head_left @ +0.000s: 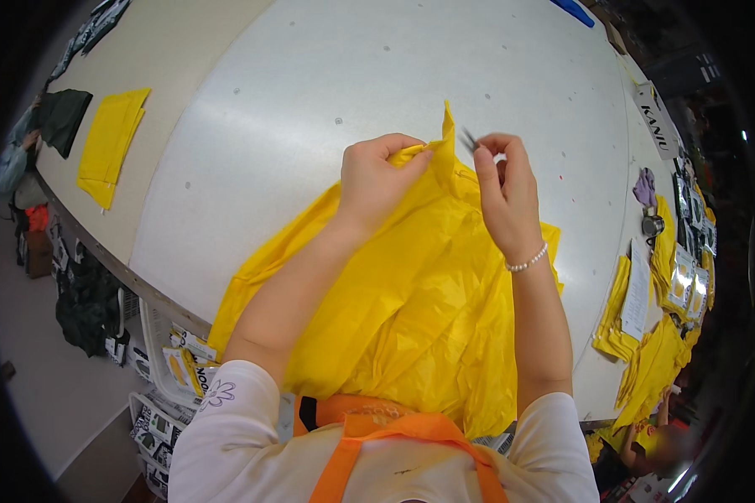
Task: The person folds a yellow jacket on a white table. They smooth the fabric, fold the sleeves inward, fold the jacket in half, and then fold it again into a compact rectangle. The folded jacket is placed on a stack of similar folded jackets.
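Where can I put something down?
Mostly the table beyond the big yellow cloth, up to the blue thing at the far edge. Another patch lies between that cloth and the yellow bundle on the left. The right edge is crowded with yellow piles, packets and white paper.

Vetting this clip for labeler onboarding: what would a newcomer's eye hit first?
The big spread of glossy yellow fabric in the middle, draped over the near part of the pale table. Next, the left grip pinching its upper part, and to the right the right grip with a small dark pointed tool, blurred. At the bottom, the orange apron over the white shirt.
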### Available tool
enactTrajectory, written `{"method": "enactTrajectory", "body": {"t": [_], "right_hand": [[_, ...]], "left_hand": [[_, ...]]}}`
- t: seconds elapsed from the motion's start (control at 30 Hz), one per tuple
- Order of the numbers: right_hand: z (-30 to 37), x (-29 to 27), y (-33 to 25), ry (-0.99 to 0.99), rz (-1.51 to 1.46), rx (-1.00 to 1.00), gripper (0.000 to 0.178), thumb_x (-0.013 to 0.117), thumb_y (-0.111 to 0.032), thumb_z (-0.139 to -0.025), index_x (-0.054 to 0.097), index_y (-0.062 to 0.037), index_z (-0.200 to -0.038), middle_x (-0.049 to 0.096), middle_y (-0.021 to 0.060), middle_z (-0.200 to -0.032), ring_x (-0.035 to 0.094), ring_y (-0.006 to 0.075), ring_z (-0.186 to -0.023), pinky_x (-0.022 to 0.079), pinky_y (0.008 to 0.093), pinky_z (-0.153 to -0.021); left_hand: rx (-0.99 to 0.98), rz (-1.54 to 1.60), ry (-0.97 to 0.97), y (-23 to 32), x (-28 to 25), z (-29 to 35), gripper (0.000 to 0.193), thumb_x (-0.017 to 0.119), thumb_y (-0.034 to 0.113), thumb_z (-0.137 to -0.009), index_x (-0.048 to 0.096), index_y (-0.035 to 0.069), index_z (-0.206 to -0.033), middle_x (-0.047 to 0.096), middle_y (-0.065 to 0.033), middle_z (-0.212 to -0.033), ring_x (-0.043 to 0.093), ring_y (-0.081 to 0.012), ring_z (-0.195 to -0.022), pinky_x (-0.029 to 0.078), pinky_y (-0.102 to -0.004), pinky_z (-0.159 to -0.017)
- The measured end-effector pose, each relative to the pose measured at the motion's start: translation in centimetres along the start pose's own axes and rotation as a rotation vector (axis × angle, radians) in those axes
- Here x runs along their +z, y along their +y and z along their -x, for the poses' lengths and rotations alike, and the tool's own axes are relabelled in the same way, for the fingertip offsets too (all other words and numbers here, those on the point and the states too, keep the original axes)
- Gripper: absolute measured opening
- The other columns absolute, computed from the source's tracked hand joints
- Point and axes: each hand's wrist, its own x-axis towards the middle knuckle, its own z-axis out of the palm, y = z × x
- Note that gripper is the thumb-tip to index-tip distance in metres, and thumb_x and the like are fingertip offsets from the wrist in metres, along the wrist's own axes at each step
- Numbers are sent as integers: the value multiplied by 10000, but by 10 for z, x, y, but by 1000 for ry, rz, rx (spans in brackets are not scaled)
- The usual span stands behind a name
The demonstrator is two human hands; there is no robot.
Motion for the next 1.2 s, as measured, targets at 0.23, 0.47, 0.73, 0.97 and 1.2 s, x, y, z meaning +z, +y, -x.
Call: {"method": "enactTrajectory", "body": {"t": [0.23,0.47,0.73,0.97,1.2], "right_hand": [[14,-5,-17,-51,328,-89,177,606,-222,-872,581,-47,-883,591,66,-880,637,210,-757,490,294,-595],[9,-11,-30,-103,429,-121,206,615,-253,-861,596,-57,-802,586,42,-783,601,198,-656,457,302,-549],[8,-15,-39,-130,497,-114,214,613,-256,-859,592,-59,-779,589,41,-772,577,222,-628,447,319,-542],[0,-12,-26,-117,34,-40,171,665,-177,-828,609,-33,-902,525,21,-723,487,105,-600,406,227,-543],[2,8,-16,-96,-286,48,249,711,-160,-788,605,-23,-967,464,-33,-725,417,41,-620,362,178,-554]], "left_hand": [[528,-310,210,-6,14,13,89,692,49,-709,680,44,-797,659,-53,-712,596,-157,-599,456,-265,-530],[680,-435,255,-3,12,16,100,695,32,-654,648,80,-727,616,-29,-641,572,-195,-569,439,-303,-501],[689,-408,278,-3,14,18,97,702,40,-649,651,81,-721,611,-25,-630,569,-199,-558,438,-306,-498],[263,-144,93,7,11,21,99,686,45,-735,674,35,-832,663,-43,-716,607,-108,-645,466,-237,-585],[-97,308,-242,4,-12,8,178,602,76,-811,642,-40,-940,652,-42,-826,568,-72,-738,448,-220,-656]]}}
